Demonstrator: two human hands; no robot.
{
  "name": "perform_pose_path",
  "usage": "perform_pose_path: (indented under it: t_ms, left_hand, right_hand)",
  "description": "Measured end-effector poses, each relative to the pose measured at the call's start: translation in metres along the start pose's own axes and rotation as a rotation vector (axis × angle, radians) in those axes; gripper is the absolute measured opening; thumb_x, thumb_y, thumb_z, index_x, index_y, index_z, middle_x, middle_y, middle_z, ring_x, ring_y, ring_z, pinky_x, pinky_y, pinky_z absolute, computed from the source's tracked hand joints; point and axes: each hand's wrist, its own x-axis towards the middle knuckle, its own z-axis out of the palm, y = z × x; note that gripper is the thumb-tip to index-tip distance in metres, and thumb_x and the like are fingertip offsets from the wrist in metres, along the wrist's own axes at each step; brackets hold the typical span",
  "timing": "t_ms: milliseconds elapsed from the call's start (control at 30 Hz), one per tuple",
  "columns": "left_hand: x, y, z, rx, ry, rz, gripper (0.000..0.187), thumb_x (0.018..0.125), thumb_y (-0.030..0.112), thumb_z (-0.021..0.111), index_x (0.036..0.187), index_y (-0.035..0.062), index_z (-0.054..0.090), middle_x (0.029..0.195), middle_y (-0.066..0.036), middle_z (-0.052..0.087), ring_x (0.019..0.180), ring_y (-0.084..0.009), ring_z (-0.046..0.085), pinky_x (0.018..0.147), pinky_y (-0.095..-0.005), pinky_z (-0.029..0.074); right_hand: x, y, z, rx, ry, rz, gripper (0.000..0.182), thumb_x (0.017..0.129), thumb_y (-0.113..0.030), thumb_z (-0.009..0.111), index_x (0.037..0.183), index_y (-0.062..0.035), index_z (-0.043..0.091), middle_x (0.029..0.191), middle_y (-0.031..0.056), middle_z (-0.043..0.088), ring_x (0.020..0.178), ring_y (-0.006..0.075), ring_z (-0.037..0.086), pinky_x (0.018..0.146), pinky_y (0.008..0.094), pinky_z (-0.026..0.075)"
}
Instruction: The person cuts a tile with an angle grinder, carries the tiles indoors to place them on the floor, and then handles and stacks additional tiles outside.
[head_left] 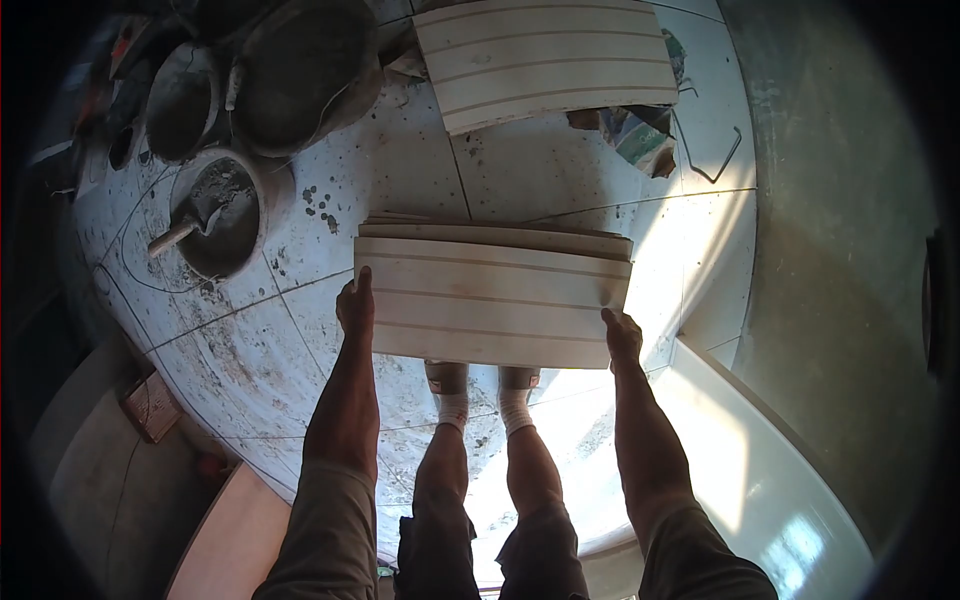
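Grooved panel (490, 312) gripped at both ends — left hand (356, 305) closed on one edge, right hand (621, 334) on the other, held above a tiled floor (520, 180), mortar bucket (215, 215) nearby.

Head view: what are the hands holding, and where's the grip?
Both hold the top grooved panel of a stack: left hand at its left edge, right hand at its lower right corner.

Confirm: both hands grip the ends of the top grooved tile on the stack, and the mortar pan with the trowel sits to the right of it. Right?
Not quite. In the head view the mortar pan with the trowel sits to the left of the stack, not the right. The rest holds: the left hand and right hand grip the ends of the top grooved tile.
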Motion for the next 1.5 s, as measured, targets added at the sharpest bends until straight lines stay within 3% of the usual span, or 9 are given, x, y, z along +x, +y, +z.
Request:
perform_pose_path:
  t_ms: [633,833,933,1033,1067,1233,1300,1367,1500]
  left_hand:
    - [-0.016,0.013,0.002,0.104,0.087,0.036,0.065,0.079,0.061,0.060,0.109,0.0034,0.065,0.104,-0.019,0.067,0.097,-0.0366,0.064,0.088,-0.0456,0.047]
    - [-0.017,0.015,0.001,0.124,0.087,0.001,0.068,0.078,0.064,0.060,0.110,0.0039,0.063,0.103,-0.019,0.067,0.098,-0.0349,0.065,0.087,-0.0449,0.048]
    - [-0.021,0.019,0.000,0.076,0.100,-0.010,0.065,0.078,0.061,0.062,0.108,0.0033,0.062,0.102,-0.019,0.067,0.096,-0.0348,0.065,0.086,-0.0456,0.049]
    - [-0.023,0.016,0.005,0.022,0.144,-0.013,0.064,0.079,0.060,0.063,0.109,0.0037,0.061,0.105,-0.018,0.065,0.098,-0.0345,0.063,0.086,-0.0458,0.048]
    - [-0.024,0.013,0.008,0.011,0.170,0.002,0.064,0.079,0.060,0.063,0.110,0.0041,0.060,0.106,-0.017,0.064,0.099,-0.0344,0.062,0.086,-0.0460,0.048]
    - [-0.029,0.002,0.027,-0.119,0.224,-0.023,0.066,0.080,0.059,0.063,0.118,0.0064,0.054,0.112,-0.015,0.058,0.107,-0.0337,0.054,0.092,-0.0480,0.040]
    - [-0.029,0.002,0.031,-0.143,0.257,-0.040,0.066,0.080,0.058,0.063,0.119,0.0070,0.052,0.113,-0.015,0.057,0.110,-0.0334,0.052,0.094,-0.0485,0.038]
    - [-0.032,0.005,0.027,-0.117,0.236,-0.034,0.065,0.082,0.056,0.063,0.123,0.0073,0.050,0.119,-0.016,0.055,0.113,-0.0347,0.050,0.099,-0.0487,0.035]
    - [-0.034,0.000,0.030,-0.178,0.205,-0.060,0.065,0.080,0.051,0.066,0.127,0.0088,0.048,0.124,-0.014,0.053,0.117,-0.0334,0.048,0.102,-0.0489,0.031]
  right_hand:
    - [-0.010,-0.027,0.002,-0.029,0.077,-0.040,0.044,0.083,-0.038,0.066,0.110,-0.0035,0.066,0.112,0.0122,0.066,0.105,0.0269,0.059,0.094,0.0361,0.041]
    - [0.028,0.011,0.004,-0.383,0.149,-0.134,0.047,0.077,-0.038,0.060,0.109,-0.0039,0.066,0.105,0.0164,0.067,0.098,0.0302,0.062,0.089,0.0381,0.046]
    - [0.061,0.047,0.014,-0.193,0.220,-0.140,0.021,0.077,-0.021,0.067,0.092,-0.0057,0.063,0.055,-0.0001,0.046,0.038,0.0082,0.036,0.039,0.0274,0.035]
    - [0.025,-0.003,0.016,-0.691,0.225,-0.232,0.044,0.074,-0.036,0.066,0.098,0.0009,0.064,0.087,0.0198,0.067,0.079,0.0310,0.065,0.076,0.0376,0.051]
    - [0.014,-0.024,0.018,-0.793,0.155,-0.168,0.058,0.072,-0.043,0.064,0.101,0.0069,0.063,0.108,0.0277,0.063,0.107,0.0384,0.059,0.094,0.0402,0.044]
    - [0.007,-0.032,0.028,-0.777,0.103,-0.167,0.071,0.073,-0.034,0.067,0.126,0.0089,0.046,0.127,0.0260,0.052,0.118,0.0383,0.052,0.100,0.0393,0.043]
    - [-0.024,-0.049,0.050,-0.837,0.175,-0.343,0.077,0.075,-0.030,0.067,0.134,0.0075,0.036,0.134,0.0259,0.044,0.124,0.0404,0.045,0.103,0.0436,0.040]
    - [-0.043,-0.049,0.075,-0.918,0.171,-0.828,0.074,0.081,-0.028,0.064,0.139,0.0037,0.031,0.141,0.0294,0.029,0.130,0.0438,0.034,0.105,0.0502,0.035]
    - [-0.142,-0.118,0.150,-0.701,-0.320,-1.171,0.052,0.084,-0.022,0.065,0.128,-0.0041,0.046,0.137,0.0226,0.038,0.131,0.0404,0.033,0.106,0.0489,0.033]
